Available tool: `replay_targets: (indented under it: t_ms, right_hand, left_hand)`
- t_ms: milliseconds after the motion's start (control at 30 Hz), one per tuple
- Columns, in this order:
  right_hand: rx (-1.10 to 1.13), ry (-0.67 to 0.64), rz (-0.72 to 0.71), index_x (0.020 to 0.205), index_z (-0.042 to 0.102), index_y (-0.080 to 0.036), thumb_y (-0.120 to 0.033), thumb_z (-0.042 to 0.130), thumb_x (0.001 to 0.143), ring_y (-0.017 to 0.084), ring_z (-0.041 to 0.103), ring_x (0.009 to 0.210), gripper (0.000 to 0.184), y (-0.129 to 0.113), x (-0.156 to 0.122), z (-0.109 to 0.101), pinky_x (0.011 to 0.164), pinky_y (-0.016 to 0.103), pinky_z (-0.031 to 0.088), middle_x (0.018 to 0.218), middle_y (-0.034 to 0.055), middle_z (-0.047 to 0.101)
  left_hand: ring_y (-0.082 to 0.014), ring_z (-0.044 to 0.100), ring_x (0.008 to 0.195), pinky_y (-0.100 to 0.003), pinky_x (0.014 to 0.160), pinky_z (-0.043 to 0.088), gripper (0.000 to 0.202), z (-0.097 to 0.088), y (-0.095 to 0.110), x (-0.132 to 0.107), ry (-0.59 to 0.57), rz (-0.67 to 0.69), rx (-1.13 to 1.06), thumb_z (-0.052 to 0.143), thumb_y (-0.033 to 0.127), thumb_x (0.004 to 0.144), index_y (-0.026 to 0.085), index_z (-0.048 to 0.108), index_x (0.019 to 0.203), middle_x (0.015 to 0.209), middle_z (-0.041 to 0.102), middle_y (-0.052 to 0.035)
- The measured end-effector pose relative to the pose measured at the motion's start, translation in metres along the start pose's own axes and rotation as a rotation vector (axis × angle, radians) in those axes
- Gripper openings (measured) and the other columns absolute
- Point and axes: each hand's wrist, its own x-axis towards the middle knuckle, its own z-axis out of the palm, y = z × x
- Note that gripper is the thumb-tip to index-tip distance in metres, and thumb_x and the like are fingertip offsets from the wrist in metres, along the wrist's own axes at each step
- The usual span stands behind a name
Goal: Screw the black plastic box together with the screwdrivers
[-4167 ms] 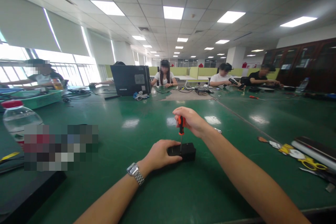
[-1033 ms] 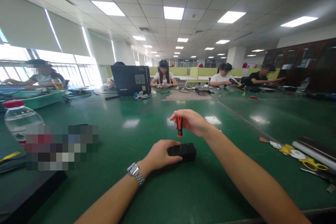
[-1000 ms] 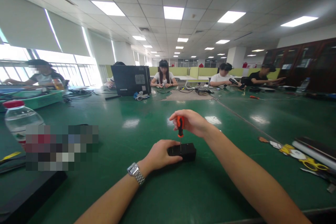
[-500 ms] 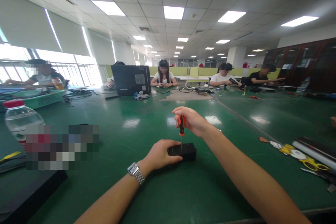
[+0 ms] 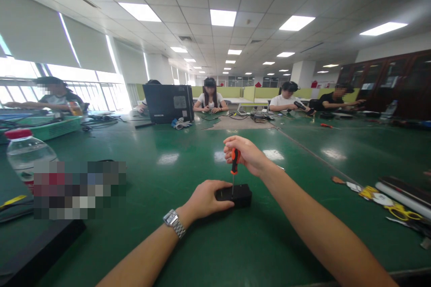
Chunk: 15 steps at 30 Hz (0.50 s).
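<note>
Open-plan workroom under a white panelled ceiling with lit light panels, a long glossy green table running away from the camera, other people seated at its far end around a dark laptop. Near the middle of the table, a small flat black box, pinned from the near-left side by the left hand, palm down, thumb along the front edge, fingers wrapped over the top; metal wristwatch on that wrist. Above the box, the right hand, forearm reaching in from the lower right, wrist bent, fingertips pinched shut around the orange-and-black handle of a small screwdriver, shaft pointing straight down with its tip on the box's top. Compared with a second ago, handle turned slightly and right hand sitting a touch higher, fingers regripped; box in the same spot: probably turning at one screw rather than moving to another. Clear water bottle with a red cap at the far left; yellow-handled scissors and small tools at the far right, well apart from both hands.
</note>
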Motion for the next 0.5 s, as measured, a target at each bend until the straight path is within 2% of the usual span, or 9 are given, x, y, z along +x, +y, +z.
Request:
replay_targets:
  t_ms: [67,200,367,500]
  right_hand:
    - [0.0,0.007,-0.015,0.085,0.058,-0.018,-0.027,0.067,0.066,0.009,0.052,0.051,0.023,-0.0008,-0.001,0.0009,0.054,0.025,0.049,0.062,-0.0047,0.057]
    - [0.03,-0.137,0.006,0.085,0.059,-0.018,-0.029,0.064,0.069,0.009,0.049,0.048,0.02,-0.0014,-0.0028,0.0015,0.056,0.028,0.05,0.054,-0.0058,0.052]
    - [0.002,-0.065,-0.019,0.086,0.058,-0.018,-0.031,0.068,0.068,0.01,0.054,0.052,0.024,0.0009,-0.0019,0.0013,0.056,0.026,0.049,0.062,-0.004,0.058]
    - [0.028,-0.162,0.002,0.084,0.058,-0.018,-0.032,0.065,0.07,0.01,0.05,0.045,0.02,0.0011,-0.002,0.0005,0.052,0.027,0.048,0.053,-0.0063,0.052]
  left_hand:
    - [-0.0231,0.063,0.089,-0.028,0.075,0.047,0.046,-0.0001,0.0003,-0.0001,0.0,0.0,-0.004,0.07,0.045,0.074,0.023,0.065,0.114,0.103,0.07,-0.0034]
    - [-0.0229,0.063,0.087,-0.027,0.073,0.047,0.045,-0.0003,-0.0002,-0.0006,-0.005,-0.001,0.006,0.07,0.045,0.074,0.023,0.065,0.114,0.101,0.07,-0.0028]
    - [-0.0231,0.063,0.091,-0.028,0.076,0.047,0.047,0.0002,-0.0015,-0.0006,0.005,-0.001,-0.006,0.07,0.046,0.074,0.023,0.064,0.115,0.105,0.069,-0.0031]
    - [-0.0229,0.063,0.088,-0.028,0.074,0.047,0.046,0.0004,-0.0011,-0.0003,-0.007,-0.004,-0.006,0.069,0.045,0.075,0.024,0.064,0.115,0.102,0.07,-0.0033]
